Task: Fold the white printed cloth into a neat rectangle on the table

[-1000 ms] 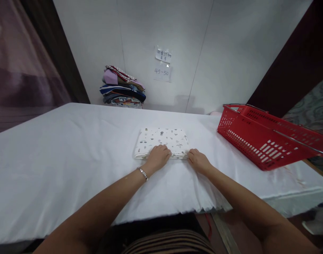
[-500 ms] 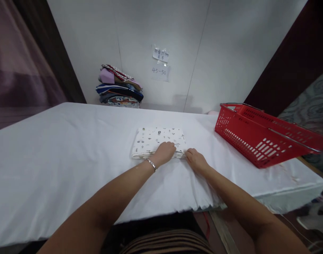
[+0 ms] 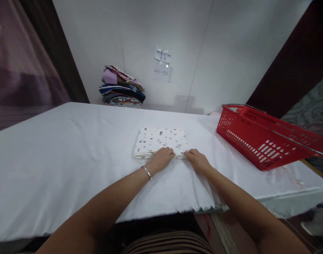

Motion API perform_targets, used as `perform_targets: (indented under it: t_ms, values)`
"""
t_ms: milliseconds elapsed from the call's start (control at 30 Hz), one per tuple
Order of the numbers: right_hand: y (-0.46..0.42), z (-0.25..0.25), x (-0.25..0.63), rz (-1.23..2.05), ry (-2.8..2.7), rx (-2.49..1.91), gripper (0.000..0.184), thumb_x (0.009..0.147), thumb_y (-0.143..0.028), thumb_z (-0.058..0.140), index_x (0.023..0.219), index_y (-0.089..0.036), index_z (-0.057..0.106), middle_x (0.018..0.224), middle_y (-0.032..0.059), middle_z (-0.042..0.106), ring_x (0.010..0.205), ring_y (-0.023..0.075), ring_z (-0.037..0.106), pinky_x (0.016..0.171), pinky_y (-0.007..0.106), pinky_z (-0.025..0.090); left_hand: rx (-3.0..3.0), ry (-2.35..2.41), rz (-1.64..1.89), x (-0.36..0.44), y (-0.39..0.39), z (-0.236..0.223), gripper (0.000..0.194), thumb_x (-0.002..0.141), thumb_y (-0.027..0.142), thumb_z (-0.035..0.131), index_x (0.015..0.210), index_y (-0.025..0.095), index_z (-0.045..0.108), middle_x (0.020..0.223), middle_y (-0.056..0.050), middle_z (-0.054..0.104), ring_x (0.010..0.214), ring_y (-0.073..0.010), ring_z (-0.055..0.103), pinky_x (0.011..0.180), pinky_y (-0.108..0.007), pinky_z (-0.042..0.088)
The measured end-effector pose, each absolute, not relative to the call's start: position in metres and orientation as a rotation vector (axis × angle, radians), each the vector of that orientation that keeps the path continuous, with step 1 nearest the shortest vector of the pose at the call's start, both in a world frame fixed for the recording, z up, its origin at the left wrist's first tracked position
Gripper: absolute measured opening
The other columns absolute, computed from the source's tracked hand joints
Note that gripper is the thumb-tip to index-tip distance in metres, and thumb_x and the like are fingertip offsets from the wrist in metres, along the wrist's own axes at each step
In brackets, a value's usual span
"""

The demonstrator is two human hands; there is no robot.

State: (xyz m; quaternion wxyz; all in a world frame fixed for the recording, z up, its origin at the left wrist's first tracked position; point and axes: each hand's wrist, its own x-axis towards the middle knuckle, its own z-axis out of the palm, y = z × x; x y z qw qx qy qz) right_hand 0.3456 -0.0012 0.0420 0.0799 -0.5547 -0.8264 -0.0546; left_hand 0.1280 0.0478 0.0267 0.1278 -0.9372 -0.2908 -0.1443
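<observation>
A folded white cloth with small dark prints (image 3: 161, 140) lies flat in the middle of the white-covered table (image 3: 71, 151). My left hand (image 3: 161, 158), with a silver bracelet on its wrist, rests on the cloth's near edge, fingers curled over it. My right hand (image 3: 197, 160) is at the cloth's near right corner, fingers curled against the edge.
A red plastic basket (image 3: 264, 135) with metal handles stands on the table at the right. A pile of folded colourful clothes (image 3: 122, 87) sits at the far left against the white wall, below two paper notes (image 3: 162, 65). The table's near edge runs just before my body.
My left hand has slid back from the top of the cloth to its near edge. My right hand has stayed at the near right corner.
</observation>
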Motion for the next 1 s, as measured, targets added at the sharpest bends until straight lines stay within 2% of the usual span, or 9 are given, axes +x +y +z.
perform_targets:
  t_ms: [100, 200, 300, 467, 800, 900, 1000]
  values:
    - [-0.002, 0.041, 0.344, -0.174, -2.458, -1.661, 0.027, 0.091, -0.019, 0.038, 0.111, -0.023, 0.057, 0.097, 0.0069, 0.056, 0.091, 0.0206, 0.049, 0.069, 0.027, 0.038, -2.735, -0.879, -0.432, 0.117, 0.045, 0.026, 0.016, 0.087, 0.01, 0.044, 0.094, 0.018, 0.055, 0.095, -0.004, 0.056, 0.091, -0.0177, 0.048, 0.075, -0.03, 0.036]
    - [-0.001, 0.036, 0.345, -0.167, -2.442, -1.665, 0.029, 0.09, -0.019, 0.038, 0.11, -0.023, 0.058, 0.098, 0.0079, 0.056, 0.092, 0.0215, 0.049, 0.07, 0.027, 0.038, -2.731, -0.956, -0.446, 0.104, 0.047, 0.024, 0.015, 0.087, 0.01, 0.044, 0.091, 0.018, 0.057, 0.094, -0.004, 0.057, 0.09, -0.0172, 0.049, 0.074, -0.03, 0.037]
    - [0.0, 0.03, 0.349, -0.145, -2.424, -1.664, 0.029, 0.091, -0.021, 0.037, 0.11, -0.023, 0.059, 0.099, 0.0081, 0.056, 0.092, 0.0217, 0.049, 0.071, 0.028, 0.038, -2.723, -1.108, -0.481, 0.083, 0.052, 0.022, 0.016, 0.089, 0.018, 0.043, 0.088, 0.018, 0.059, 0.092, -0.005, 0.057, 0.088, -0.0173, 0.05, 0.072, -0.03, 0.037]
    - [0.0, 0.023, 0.353, -0.129, -2.392, -1.646, 0.032, 0.092, -0.024, 0.033, 0.113, -0.024, 0.058, 0.1, 0.0075, 0.056, 0.093, 0.0217, 0.049, 0.071, 0.028, 0.039, -2.73, -1.322, -0.536, 0.041, 0.055, 0.03, 0.026, 0.092, 0.028, 0.037, 0.093, 0.021, 0.063, 0.09, -0.005, 0.059, 0.086, -0.0171, 0.052, 0.072, -0.03, 0.039]
    - [0.001, 0.022, 0.355, -0.15, -2.408, -1.672, 0.035, 0.093, -0.026, 0.03, 0.115, -0.022, 0.057, 0.103, 0.0085, 0.056, 0.095, 0.022, 0.049, 0.071, 0.028, 0.04, -2.745, -1.33, -0.543, 0.029, 0.055, 0.041, 0.026, 0.09, 0.02, 0.038, 0.082, 0.019, 0.062, 0.084, -0.004, 0.059, 0.081, -0.0172, 0.053, 0.07, -0.03, 0.039]
    - [0.001, 0.021, 0.355, -0.145, -2.412, -1.693, 0.036, 0.093, -0.027, 0.029, 0.116, -0.023, 0.057, 0.103, 0.0082, 0.056, 0.095, 0.0219, 0.049, 0.071, 0.028, 0.039, -2.702, -1.228, -0.508, 0.024, 0.056, 0.031, 0.028, 0.091, 0.017, 0.035, 0.084, 0.018, 0.061, 0.086, -0.005, 0.059, 0.082, -0.0175, 0.051, 0.071, -0.031, 0.038]
    - [0.001, 0.021, 0.355, -0.137, -2.408, -1.698, 0.037, 0.093, -0.027, 0.028, 0.116, -0.023, 0.058, 0.103, 0.0085, 0.056, 0.095, 0.0222, 0.049, 0.072, 0.029, 0.039, -2.703, -1.181, -0.529, 0.015, 0.056, 0.023, 0.026, 0.093, 0.022, 0.035, 0.089, 0.019, 0.061, 0.089, -0.005, 0.059, 0.083, -0.0173, 0.05, 0.071, -0.031, 0.038]
